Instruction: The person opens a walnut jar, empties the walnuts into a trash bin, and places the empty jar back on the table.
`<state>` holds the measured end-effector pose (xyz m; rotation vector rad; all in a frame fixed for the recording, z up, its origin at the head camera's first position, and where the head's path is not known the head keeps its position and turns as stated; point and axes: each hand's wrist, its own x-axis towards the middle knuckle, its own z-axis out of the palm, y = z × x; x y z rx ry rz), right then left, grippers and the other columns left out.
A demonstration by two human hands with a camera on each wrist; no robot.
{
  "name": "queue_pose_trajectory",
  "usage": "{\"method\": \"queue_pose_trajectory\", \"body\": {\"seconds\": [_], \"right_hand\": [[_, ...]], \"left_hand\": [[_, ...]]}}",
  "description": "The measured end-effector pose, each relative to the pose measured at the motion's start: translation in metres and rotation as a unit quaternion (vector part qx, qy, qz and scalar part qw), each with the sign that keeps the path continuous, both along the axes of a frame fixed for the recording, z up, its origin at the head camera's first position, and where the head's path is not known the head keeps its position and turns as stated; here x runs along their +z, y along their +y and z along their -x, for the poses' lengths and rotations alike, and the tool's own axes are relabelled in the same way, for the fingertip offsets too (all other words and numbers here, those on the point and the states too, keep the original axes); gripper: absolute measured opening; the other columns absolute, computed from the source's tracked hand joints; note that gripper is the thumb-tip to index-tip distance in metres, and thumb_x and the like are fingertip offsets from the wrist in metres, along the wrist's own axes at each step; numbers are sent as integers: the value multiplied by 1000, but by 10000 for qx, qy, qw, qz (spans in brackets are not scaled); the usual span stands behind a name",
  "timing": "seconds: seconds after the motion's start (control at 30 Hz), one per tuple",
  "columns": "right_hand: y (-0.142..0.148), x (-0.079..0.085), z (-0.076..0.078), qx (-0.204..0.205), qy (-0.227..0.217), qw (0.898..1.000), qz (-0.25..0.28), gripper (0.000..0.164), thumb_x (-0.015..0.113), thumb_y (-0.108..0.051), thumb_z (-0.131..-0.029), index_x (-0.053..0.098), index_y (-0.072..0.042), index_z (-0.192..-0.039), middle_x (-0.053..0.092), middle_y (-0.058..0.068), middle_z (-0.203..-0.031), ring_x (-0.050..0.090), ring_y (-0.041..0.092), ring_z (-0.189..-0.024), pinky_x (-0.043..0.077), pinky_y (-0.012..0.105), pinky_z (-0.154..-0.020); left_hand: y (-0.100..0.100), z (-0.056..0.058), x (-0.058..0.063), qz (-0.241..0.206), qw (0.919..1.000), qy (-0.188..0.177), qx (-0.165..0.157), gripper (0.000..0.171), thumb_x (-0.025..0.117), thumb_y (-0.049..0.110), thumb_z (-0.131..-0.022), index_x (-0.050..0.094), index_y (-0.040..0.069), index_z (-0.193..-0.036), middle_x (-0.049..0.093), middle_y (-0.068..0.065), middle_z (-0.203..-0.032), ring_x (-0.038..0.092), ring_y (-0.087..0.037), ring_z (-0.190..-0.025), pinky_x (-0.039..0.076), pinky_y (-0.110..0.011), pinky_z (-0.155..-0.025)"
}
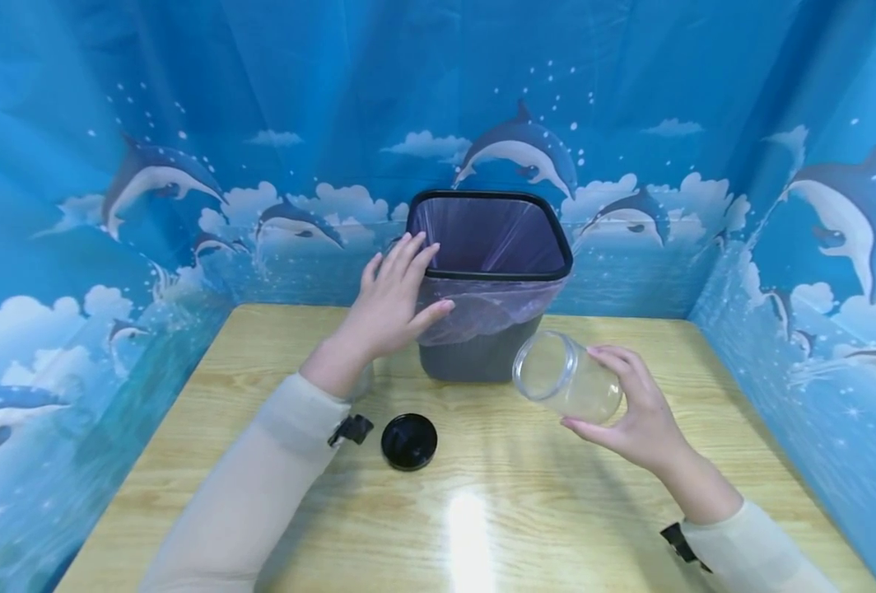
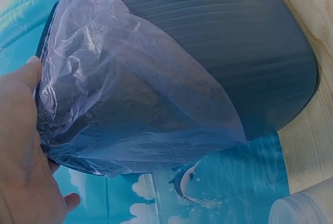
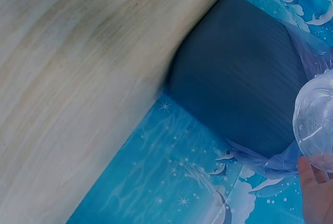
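Observation:
My right hand [image 1: 634, 408] grips a clear jar [image 1: 567, 375] without a lid, fingers and thumb around its base end. The jar is tilted above the table with its mouth facing left, in front of the bin's right side; its base shows in the right wrist view [image 3: 317, 122]. My left hand [image 1: 389, 305] is at the left front corner of a grey trash bin [image 1: 468, 354], fingers extended by the black rim. A thin purple bag [image 2: 140, 78] lines the bin and folds down outside. In the left wrist view the thumb [image 2: 34, 70] meets the rim edge.
A round black lid [image 1: 409, 442] lies on the wooden table [image 1: 542, 511] in front of the bin. Another clear container [image 2: 299, 208] stands left of the bin, mostly hidden behind my left wrist in the head view. Blue dolphin-print curtains [image 1: 334, 99] enclose the back and sides.

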<state>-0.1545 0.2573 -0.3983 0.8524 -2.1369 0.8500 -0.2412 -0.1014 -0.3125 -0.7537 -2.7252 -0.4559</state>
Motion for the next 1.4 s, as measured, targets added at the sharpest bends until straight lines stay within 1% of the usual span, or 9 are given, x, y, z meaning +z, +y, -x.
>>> {"method": "queue_pose_trajectory", "body": {"seconds": [0.23,0.53,0.67,0.8,0.93,1.1,1.2,1.33,1.4], "right_hand": [[0,-5,-3,-48,-339,9992,-183,93,71,-70,-77,54,-1,-136,55,20,-129,49,17,-124,31,20,-108],[4,-7,-3,-134,-623,9975,-311,94,70,-72,-76,53,-4,-138,55,16,-131,51,23,-122,36,31,-106],[4,-7,-4,-101,-646,9975,-283,92,81,-62,-72,54,-5,-139,55,15,-130,50,22,-121,37,30,-105],[4,-6,-5,-119,-746,9967,-308,92,92,-41,-64,54,-6,-140,55,14,-131,50,21,-122,38,32,-104],[3,-4,-6,-175,-871,9953,-384,97,96,-26,-56,53,-7,-140,55,13,-132,50,22,-122,43,45,-101],[2,-3,-6,-212,-911,9947,-432,100,97,-22,-52,53,-8,-140,55,13,-131,51,24,-121,45,60,-94],[2,-4,-6,-216,-900,9947,-447,99,97,-23,-52,54,-9,-140,55,12,-131,51,24,-120,46,58,-95],[2,-3,-6,-193,-864,9950,-472,98,97,-26,-53,54,-9,-140,56,11,-131,52,24,-120,45,46,-99],[2,-3,-7,-175,-848,9951,-480,98,97,-27,-53,55,-9,-140,56,11,-130,52,24,-119,45,44,-100]], "left_hand": [[-1,0,-1,-38,10000,70,-1,82,40,66,-99,11,22,-162,4,-3,-168,-5,-21,-154,3,-60,-119],[0,0,-3,-143,9998,135,-57,81,40,62,-101,6,23,-162,-4,1,-168,-9,-16,-153,1,-59,-119],[-1,-2,-4,-145,9998,107,-57,81,40,62,-101,4,24,-162,-6,1,-168,-9,-16,-153,-1,-58,-119],[-3,-5,-6,-140,9998,135,-60,81,40,62,-101,4,24,-162,-7,0,-168,-9,-17,-153,-1,-58,-119],[-4,-8,-7,-158,9996,224,-101,81,39,63,-101,4,24,-162,-7,0,-168,-9,-17,-153,-1,-58,-119],[-5,-14,-6,-235,9990,336,-173,81,41,60,-101,6,21,-163,-7,-1,-168,-7,-20,-153,-1,-58,-119],[-7,-19,-6,-252,9988,383,-189,81,46,57,-101,8,19,-162,-4,-3,-168,-5,-21,-154,0,-59,-119],[-11,-29,-7,-178,9990,365,-187,82,50,55,-101,10,18,-162,0,-3,-168,-2,-22,-154,1,-59,-119],[-13,-33,-9,-130,9992,321,-198,82,51,54,-100,10,19,-162,0,-2,-168,-2,-21,-154,1,-59,-120]]}}
